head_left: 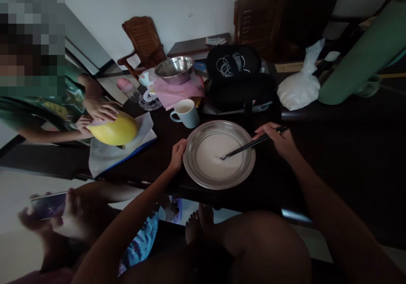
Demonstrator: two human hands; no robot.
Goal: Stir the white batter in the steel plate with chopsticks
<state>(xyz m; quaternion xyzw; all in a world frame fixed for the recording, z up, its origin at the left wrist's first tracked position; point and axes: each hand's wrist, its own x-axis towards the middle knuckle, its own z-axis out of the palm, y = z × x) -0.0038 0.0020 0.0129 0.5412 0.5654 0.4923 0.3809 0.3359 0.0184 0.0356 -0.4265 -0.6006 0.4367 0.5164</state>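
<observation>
A wide metal bowl (190, 159) rests near the front edge of the dark table, holding a milky white liquid (211, 153). My left hand (178, 153) grips the bowl's left rim, its fingers closed against the metal. In my right hand (279, 139) is a pair of dark chopsticks (242, 148), slanting down to the left with the tips dipped into the liquid. Just behind the bowl stands a light blue mug (187, 114).
At left, another person's hands (100, 110) rest on a yellow rounded object (116, 129). Someone nearer holds a phone (49, 205). Behind are a smaller metal bowl (174, 69), a black case (241, 89), a tied bag of white powder (298, 90) and a green cylinder (355, 55).
</observation>
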